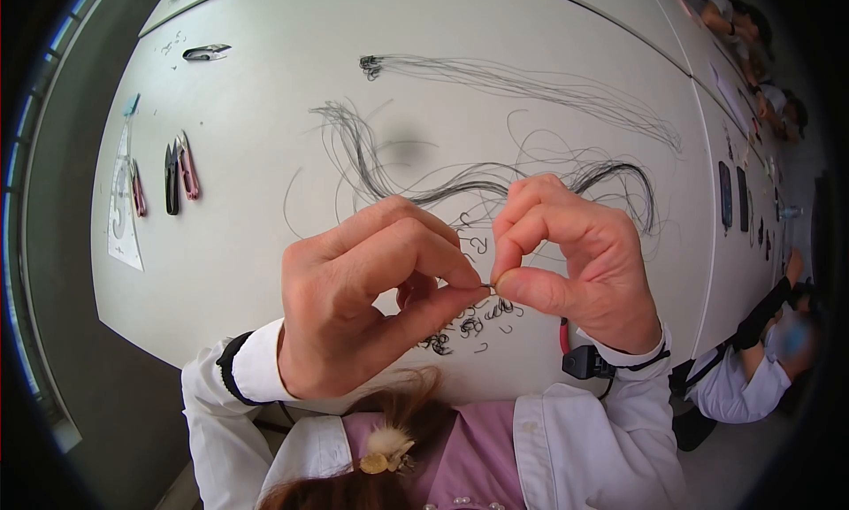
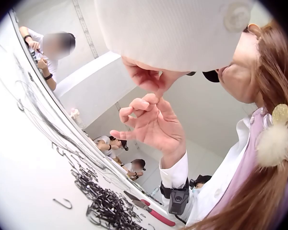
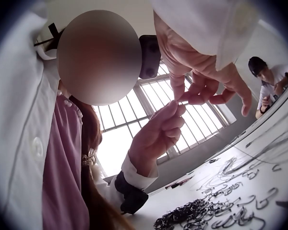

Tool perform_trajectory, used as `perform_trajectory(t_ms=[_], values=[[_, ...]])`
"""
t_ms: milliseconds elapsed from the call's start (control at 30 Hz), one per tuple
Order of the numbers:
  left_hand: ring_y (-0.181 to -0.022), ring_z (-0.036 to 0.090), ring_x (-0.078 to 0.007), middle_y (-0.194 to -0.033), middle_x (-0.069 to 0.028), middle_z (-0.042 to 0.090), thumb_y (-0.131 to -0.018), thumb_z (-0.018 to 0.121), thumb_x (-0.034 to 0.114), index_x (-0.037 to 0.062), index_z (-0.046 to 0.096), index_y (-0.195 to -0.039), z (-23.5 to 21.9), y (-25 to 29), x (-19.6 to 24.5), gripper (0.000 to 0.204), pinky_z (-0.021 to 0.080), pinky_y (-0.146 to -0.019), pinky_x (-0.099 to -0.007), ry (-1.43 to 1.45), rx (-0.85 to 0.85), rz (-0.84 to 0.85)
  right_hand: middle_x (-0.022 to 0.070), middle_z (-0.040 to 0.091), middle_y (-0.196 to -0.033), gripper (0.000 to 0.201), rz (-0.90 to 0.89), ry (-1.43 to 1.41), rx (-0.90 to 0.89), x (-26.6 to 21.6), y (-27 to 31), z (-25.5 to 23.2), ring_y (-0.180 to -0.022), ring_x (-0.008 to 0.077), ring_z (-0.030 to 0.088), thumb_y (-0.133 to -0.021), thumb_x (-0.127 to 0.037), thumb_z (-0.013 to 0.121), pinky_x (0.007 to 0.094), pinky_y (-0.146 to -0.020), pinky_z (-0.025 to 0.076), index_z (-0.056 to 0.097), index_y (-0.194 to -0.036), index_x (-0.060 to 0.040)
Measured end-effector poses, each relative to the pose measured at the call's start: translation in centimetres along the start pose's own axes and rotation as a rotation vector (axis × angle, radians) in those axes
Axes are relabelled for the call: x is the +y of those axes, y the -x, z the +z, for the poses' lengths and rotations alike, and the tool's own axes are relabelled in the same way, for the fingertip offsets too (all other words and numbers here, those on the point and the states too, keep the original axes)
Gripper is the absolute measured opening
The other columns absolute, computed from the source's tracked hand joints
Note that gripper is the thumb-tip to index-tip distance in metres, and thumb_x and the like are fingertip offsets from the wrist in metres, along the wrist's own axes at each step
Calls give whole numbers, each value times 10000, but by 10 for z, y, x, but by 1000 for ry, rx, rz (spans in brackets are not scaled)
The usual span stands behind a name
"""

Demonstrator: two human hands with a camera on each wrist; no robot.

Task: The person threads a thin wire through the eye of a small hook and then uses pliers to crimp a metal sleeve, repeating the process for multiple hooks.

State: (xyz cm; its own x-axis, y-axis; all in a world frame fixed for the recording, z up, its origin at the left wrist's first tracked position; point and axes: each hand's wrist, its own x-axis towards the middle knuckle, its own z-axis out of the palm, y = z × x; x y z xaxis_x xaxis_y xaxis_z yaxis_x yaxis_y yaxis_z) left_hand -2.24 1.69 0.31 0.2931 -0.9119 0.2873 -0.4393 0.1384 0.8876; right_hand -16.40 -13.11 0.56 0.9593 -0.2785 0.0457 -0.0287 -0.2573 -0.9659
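In the head view, my left hand (image 1: 371,289) and right hand (image 1: 575,253) meet fingertip to fingertip above the table. Between them is a thin dark piece (image 1: 485,286), pinched by thumb and forefinger on each side. The fingertips cover most of it, so I cannot tell its kind. Below the hands lie loose black fish hooks (image 1: 469,326), which the left wrist view shows as a dense pile (image 2: 108,206) with a single hook (image 2: 63,203) apart from it. Beyond my fingers a wavy bundle of dark line (image 1: 442,190) stretches across the table.
A straighter bundle of strands (image 1: 531,83) with a dark clump at its left end lies farther back. On the left are black thread snips (image 1: 172,181), pink snips (image 1: 188,172) and a clear set square (image 1: 124,222). Red-handled pliers (image 2: 161,218) lie by the hooks. Other people sit at right.
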Motion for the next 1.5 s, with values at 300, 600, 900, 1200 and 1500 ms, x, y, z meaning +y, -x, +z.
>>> perform_trajectory(t_ms=[300, 600, 900, 1200, 1500], values=[[-592, 579, -105, -745, -57, 605, -603, 799, 8, 42, 633, -739, 4, 1, 0, 218, 453, -485, -221, -13, 56, -10, 5, 602, -793, 76, 15, -41, 14, 3, 1, 3, -862, 152, 489, -739, -100, 710, 302, -805, 375, 657, -781, -64], [-608, 596, -115, -744, -52, 609, -621, 784, -2, 57, 653, -733, 2, 3, -3, 183, 470, -497, -226, -8, 4, 24, -6, 592, -780, 62, 32, -26, -9, 1, 0, 4, -829, 148, 481, -722, -58, 683, 291, -804, 359, 628, -748, -73], [-598, 588, -100, -759, -51, 603, -637, 775, -10, 44, 630, -719, 0, 1, -1, 176, 478, -494, -213, 21, -8, -50, -6, 576, -764, 70, 19, -28, 19, 3, -1, 5, -815, 153, 469, -715, -61, 682, 291, -786, 354, 622, -749, -72], [-566, 571, -107, -738, -55, 596, -602, 788, -10, 58, 650, -738, 5, 2, -5, 205, 444, -457, -218, -113, 76, 79, 5, 561, -779, 107, -94, 196, 115, -2, 0, 5, -814, 179, 450, -672, -60, 719, 301, -762, 355, 629, -730, -72], [-564, 570, -117, -736, -52, 585, -581, 772, -41, 68, 669, -776, 1, 5, -7, 246, 434, -432, -210, -326, 87, 274, 25, 564, -777, 154, -264, 421, 171, -4, 0, 6, -804, 223, 448, -617, -96, 749, 327, -709, 371, 646, -725, -56]])
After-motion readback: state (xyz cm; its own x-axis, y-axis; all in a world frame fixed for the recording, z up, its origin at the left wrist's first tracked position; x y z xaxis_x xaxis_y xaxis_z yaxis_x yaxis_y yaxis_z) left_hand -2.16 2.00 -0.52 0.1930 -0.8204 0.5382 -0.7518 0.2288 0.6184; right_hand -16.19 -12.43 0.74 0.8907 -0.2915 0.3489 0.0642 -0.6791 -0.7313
